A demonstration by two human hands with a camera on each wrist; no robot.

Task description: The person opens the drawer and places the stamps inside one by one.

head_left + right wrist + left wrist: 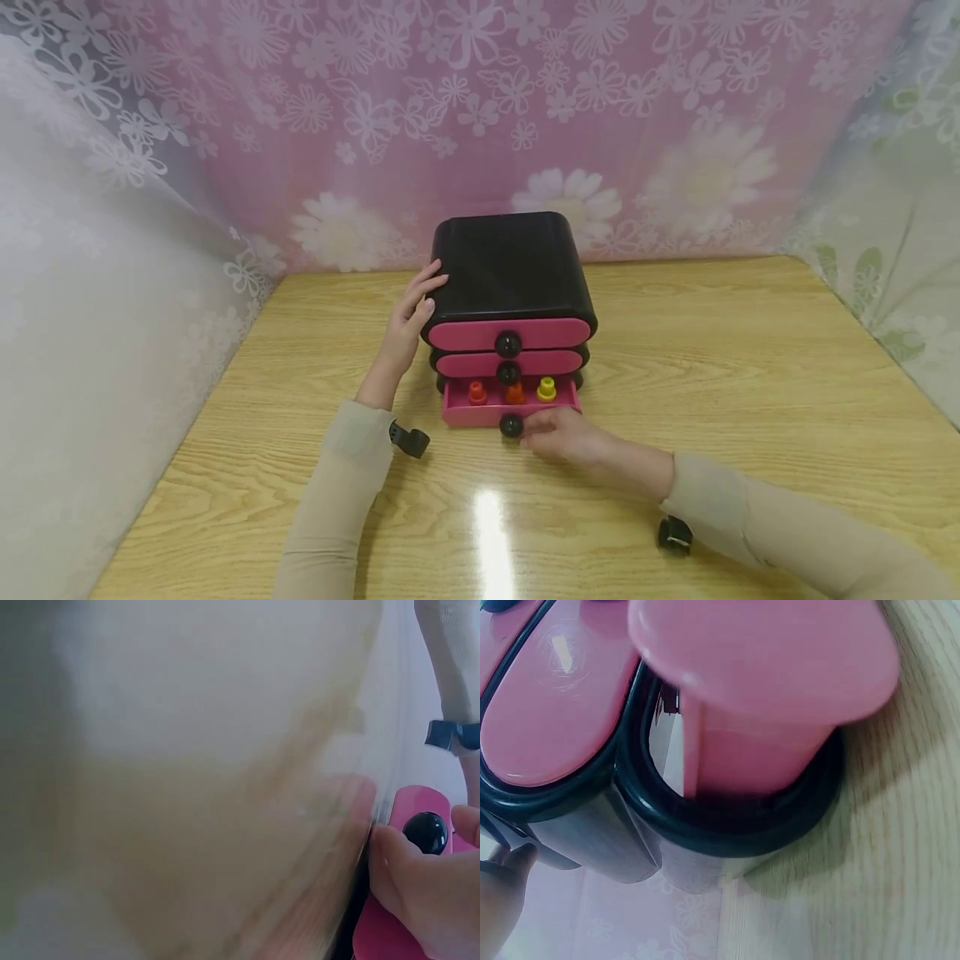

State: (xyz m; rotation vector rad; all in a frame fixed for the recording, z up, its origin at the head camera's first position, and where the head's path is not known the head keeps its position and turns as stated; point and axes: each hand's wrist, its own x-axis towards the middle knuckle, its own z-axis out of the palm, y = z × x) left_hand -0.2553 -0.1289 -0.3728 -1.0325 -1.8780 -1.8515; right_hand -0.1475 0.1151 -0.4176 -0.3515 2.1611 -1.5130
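Observation:
A small black drawer cabinet (510,258) with pink drawer fronts stands on the table. Its bottom drawer (472,416) is pulled out, with a red piece (477,393), an orange piece (514,393) and a yellow piece (547,390) inside, all small and ring-stepped. My right hand (566,435) holds the round black knob (512,427) of that drawer from the right, a finger and thumb on either side of it in the right wrist view. With its fingers extended, my left hand (408,321) rests against the cabinet's left side. The left wrist view shows the drawer's end (772,660) jutting from its black frame.
The upper drawer (465,335) and the middle drawer (465,363) are closed. Behind the wooden table (712,358) hangs a pink flowered curtain (450,125). Pale cloth (112,292) forms the left side. Black straps (410,439) hang at both wrists.

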